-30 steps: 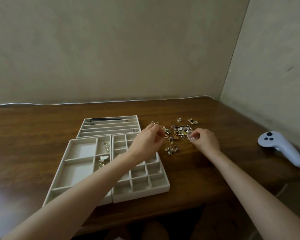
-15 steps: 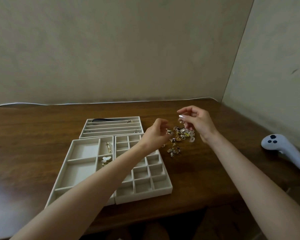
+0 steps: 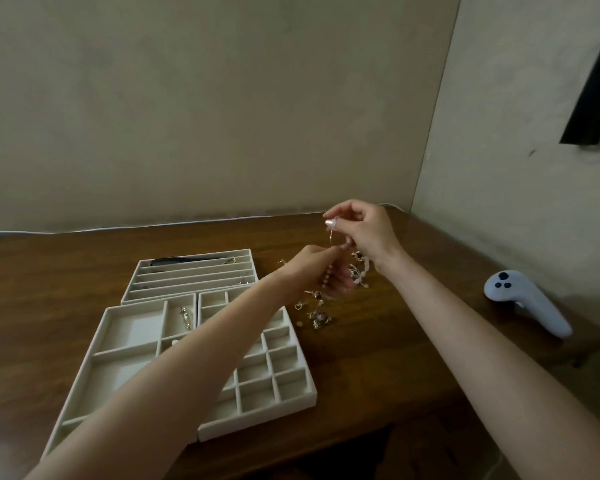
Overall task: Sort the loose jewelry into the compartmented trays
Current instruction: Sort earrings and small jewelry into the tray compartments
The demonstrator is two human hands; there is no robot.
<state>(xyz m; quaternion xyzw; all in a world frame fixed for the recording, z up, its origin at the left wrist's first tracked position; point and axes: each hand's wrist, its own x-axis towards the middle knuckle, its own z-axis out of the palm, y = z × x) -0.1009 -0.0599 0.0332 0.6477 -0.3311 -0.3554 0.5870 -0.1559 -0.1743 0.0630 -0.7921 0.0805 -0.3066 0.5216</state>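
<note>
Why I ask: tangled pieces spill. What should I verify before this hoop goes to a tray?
1. Right hand pinches the hoop: ok.
2. Hoop held above the pile: ok.
3. Hoop free of other pieces: cannot tell; the left hand covers its lower end.
4. Left hand's grip on the hoop: cannot tell.
5. Bare cells in the grid tray: ok.
6. Way to that tray clear: not ok; the left forearm lies across it.
</note>
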